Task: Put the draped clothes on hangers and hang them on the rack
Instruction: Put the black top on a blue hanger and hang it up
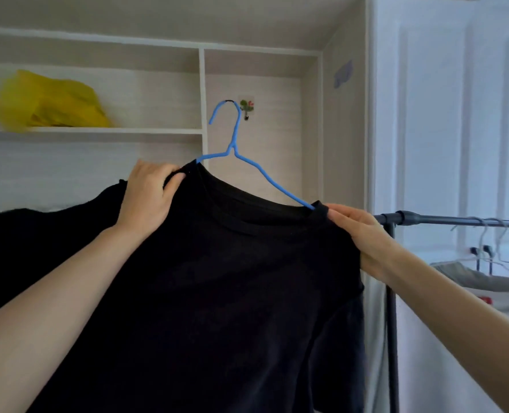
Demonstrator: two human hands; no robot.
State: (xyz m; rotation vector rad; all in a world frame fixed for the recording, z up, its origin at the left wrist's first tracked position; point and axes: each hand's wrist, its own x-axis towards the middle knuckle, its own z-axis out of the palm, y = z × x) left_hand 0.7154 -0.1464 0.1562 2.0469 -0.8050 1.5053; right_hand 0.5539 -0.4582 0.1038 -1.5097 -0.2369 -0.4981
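A black T-shirt (217, 293) is held up in front of me on a blue hanger (235, 150), whose hook points up and whose arms run into the neck opening. My left hand (149, 198) grips the shirt's left shoulder at the collar. My right hand (357, 234) grips the right shoulder where the hanger's arm goes under the fabric. The dark rack bar (455, 220) runs to the right just behind my right hand.
Pale garments on white hangers (485, 272) hang on the rack at the right. The rack's upright post (391, 323) stands behind the shirt. Open shelves lie behind, with a yellow bag (47, 102) at the upper left. A white panelled door fills the right.
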